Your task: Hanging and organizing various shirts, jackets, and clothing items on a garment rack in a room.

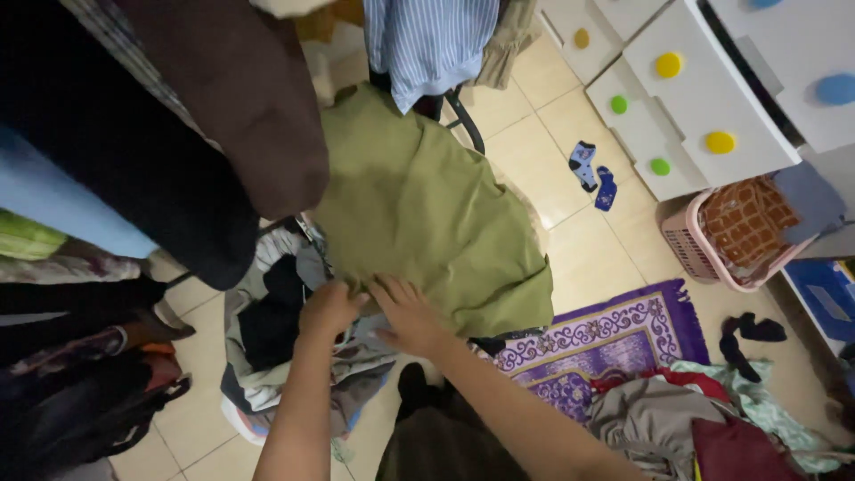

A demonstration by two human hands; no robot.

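Cream floor tiles (570,254) run through a cluttered laundry corner, with dark and brown hanging clothes (187,134) filling the far left and a striped blue shirt (432,44) hanging at the far middle. Below them a big olive-green cloth (427,214) lies draped over a heap of mixed laundry (276,338).

Both hands meet at the near edge of that green cloth. The left hand (329,307) is clenched on the hem, knuckles up, gathering a bit of the fabric. The right hand (405,312) lies just beside it with fingers spread flat on the cloth; whether it pinches any fabric underneath cannot be told from this angle.

To the right, a purple patterned rug (623,334) sits on the tiles, its near corner covered by another pile of clothes (686,419) in grey, red and pale green. A pair of blue socks (592,174) lies far right on the floor, near a white drawer unit (704,89) with coloured round knobs. A pink basket (690,245) stands beside those drawers, and a dark sock (748,334) lies near it.
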